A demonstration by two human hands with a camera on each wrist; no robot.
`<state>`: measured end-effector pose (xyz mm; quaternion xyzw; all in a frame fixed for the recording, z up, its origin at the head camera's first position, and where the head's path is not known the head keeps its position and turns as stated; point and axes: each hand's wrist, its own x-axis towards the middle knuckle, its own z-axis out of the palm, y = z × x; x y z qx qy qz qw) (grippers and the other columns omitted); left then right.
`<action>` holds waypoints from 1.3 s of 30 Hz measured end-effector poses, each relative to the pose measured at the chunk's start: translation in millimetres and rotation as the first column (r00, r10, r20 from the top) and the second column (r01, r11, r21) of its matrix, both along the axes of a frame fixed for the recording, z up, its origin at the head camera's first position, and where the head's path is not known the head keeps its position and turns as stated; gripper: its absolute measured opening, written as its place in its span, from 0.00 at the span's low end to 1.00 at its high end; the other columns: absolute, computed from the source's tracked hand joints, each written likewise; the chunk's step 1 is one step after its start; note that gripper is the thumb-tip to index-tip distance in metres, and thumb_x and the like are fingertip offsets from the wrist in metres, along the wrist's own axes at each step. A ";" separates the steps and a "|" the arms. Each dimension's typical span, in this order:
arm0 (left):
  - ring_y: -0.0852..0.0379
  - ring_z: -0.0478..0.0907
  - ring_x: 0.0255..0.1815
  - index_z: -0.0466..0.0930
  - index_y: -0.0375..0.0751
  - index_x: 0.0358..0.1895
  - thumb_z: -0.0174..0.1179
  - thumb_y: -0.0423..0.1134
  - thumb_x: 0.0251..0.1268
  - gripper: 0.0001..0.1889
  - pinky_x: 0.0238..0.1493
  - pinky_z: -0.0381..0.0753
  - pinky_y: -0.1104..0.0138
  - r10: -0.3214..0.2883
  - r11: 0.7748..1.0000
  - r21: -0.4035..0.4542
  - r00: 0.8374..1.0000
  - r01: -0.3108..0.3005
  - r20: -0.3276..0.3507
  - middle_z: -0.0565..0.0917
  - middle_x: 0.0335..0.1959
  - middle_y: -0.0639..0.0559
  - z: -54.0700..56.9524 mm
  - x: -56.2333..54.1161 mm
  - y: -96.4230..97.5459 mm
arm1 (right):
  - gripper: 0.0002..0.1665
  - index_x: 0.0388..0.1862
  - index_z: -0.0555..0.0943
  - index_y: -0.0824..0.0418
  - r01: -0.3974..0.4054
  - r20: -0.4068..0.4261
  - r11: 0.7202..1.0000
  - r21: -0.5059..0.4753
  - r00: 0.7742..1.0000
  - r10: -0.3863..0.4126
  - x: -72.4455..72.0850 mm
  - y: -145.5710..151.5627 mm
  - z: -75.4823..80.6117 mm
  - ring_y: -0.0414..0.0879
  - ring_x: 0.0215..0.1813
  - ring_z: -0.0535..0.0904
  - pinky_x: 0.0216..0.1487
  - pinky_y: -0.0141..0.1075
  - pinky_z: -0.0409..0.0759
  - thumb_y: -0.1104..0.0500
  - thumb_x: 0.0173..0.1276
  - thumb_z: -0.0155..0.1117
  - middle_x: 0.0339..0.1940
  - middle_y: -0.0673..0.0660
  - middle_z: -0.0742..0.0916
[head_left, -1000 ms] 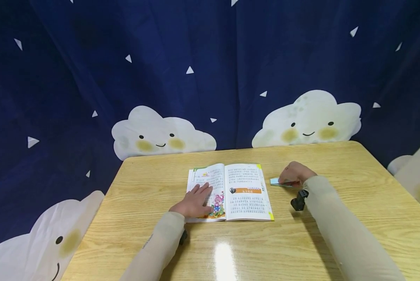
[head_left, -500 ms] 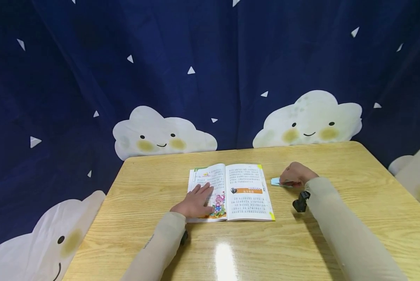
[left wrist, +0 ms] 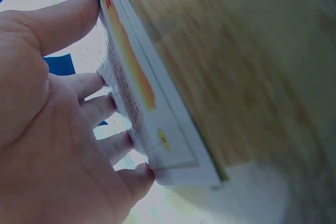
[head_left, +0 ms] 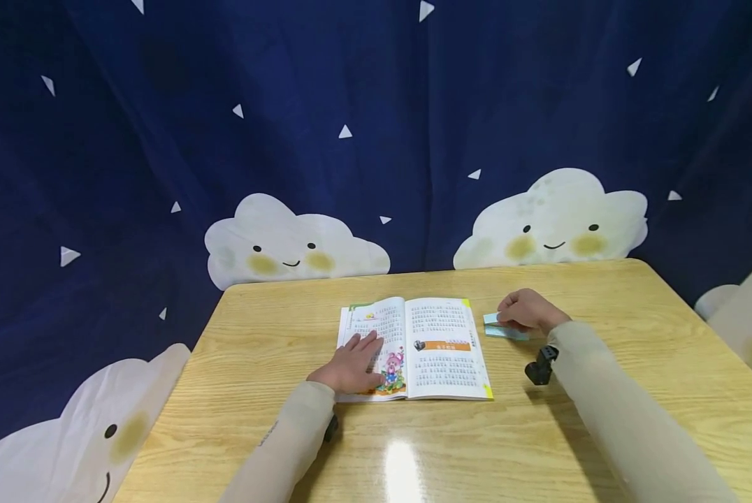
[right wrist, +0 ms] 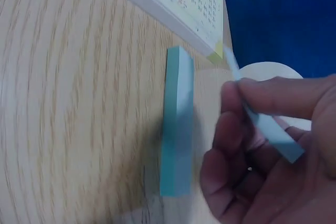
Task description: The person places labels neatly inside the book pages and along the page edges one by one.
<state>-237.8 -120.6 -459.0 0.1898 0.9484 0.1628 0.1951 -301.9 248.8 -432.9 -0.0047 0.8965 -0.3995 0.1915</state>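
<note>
An open book [head_left: 445,381] with printed text and a pink cartoon figure lies on the wooden table. My left hand [head_left: 349,365] rests with fingers spread on its left page; in the left wrist view the fingertips [left wrist: 137,179] press the page near its lower edge. To the right of the book, my right hand [head_left: 530,311] pinches a narrow light-blue sticky note [right wrist: 275,137] between thumb and fingers. Beneath and beside that hand, a slim blue-green sticky note pad [right wrist: 177,124] lies on the table, apart from the held strip.
The wooden table [head_left: 256,328] reaches back to a dark blue curtain [head_left: 288,84] with white clouds and triangles. Wrist cameras sit on both sleeves, the right one [head_left: 541,365] hanging over the table. Glare shows near the front.
My right hand has lifted and peeled the blue sticky note away from the pad, which now shows separately below it. My left hand stays on the page. The head view has tilted slightly.
</note>
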 end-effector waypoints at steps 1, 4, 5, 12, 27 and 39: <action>0.40 0.43 0.84 0.53 0.47 0.80 0.58 0.52 0.68 0.41 0.80 0.49 0.40 0.003 1.000 -0.003 1.000 -0.003 0.002 0.50 0.83 0.50 -0.2 -0.1 -0.5 | 0.09 0.41 0.79 0.68 0.013 -0.008 1.000 -0.013 1.000 -0.014 -1.0 -2.8 -0.2 0.42 0.25 0.71 0.29 0.33 0.72 0.62 0.70 0.58 0.23 0.51 0.80; 0.40 0.43 0.84 0.53 0.47 0.80 0.58 0.52 0.67 0.41 0.80 0.49 0.40 0.009 1.000 -0.004 1.000 -0.009 0.005 0.50 0.83 0.50 -0.7 -0.7 -1.8 | 0.13 0.48 0.78 0.70 0.046 -0.033 0.998 -0.048 0.998 -0.047 -5.3 -11.6 -2.5 0.42 0.28 0.74 0.33 0.33 0.76 0.61 0.71 0.58 0.28 0.53 0.83; 0.40 0.43 0.84 0.53 0.47 0.80 0.58 0.52 0.67 0.41 0.80 0.48 0.40 0.012 1.000 -0.003 1.000 -0.012 0.007 0.50 0.83 0.50 -0.7 -1.0 -2.1 | 0.13 0.48 0.77 0.70 0.062 -0.037 0.996 -0.063 0.997 -0.064 -7.1 -14.7 -3.7 0.42 0.28 0.74 0.34 0.33 0.77 0.61 0.72 0.58 0.29 0.53 0.83; 0.40 0.43 0.84 0.52 0.47 0.80 0.58 0.52 0.68 0.40 0.80 0.49 0.40 0.011 1.000 0.000 1.000 -0.011 0.008 0.49 0.83 0.50 0.2 -2.1 -3.0 | 0.14 0.48 0.79 0.69 0.158 -0.084 0.984 -0.078 0.983 -0.164 -15.5 -30.0 -9.4 0.44 0.30 0.75 0.34 0.32 0.76 0.60 0.73 0.56 0.27 0.53 0.82; 0.39 0.44 0.83 0.53 0.46 0.80 0.58 0.52 0.68 0.40 0.80 0.50 0.41 -0.006 1.000 -0.002 1.000 0.006 0.001 0.50 0.83 0.50 0.2 0.9 3.6 | 0.14 0.49 0.80 0.66 0.194 -0.044 0.981 -0.030 0.980 -0.195 -21.3 -40.1 -25.4 0.46 0.35 0.76 0.35 0.31 0.73 0.58 0.72 0.59 0.31 0.54 0.82; 0.41 0.42 0.84 0.51 0.48 0.80 0.57 0.52 0.69 0.40 0.81 0.48 0.41 0.002 1.000 -0.009 1.000 -0.002 0.002 0.48 0.83 0.51 0.6 0.6 0.5 | 0.16 0.52 0.81 0.67 0.159 -0.054 0.986 -0.057 0.985 -0.162 -31.9 -40.0 -26.7 0.47 0.39 0.76 0.38 0.33 0.75 0.59 0.71 0.59 0.37 0.57 0.82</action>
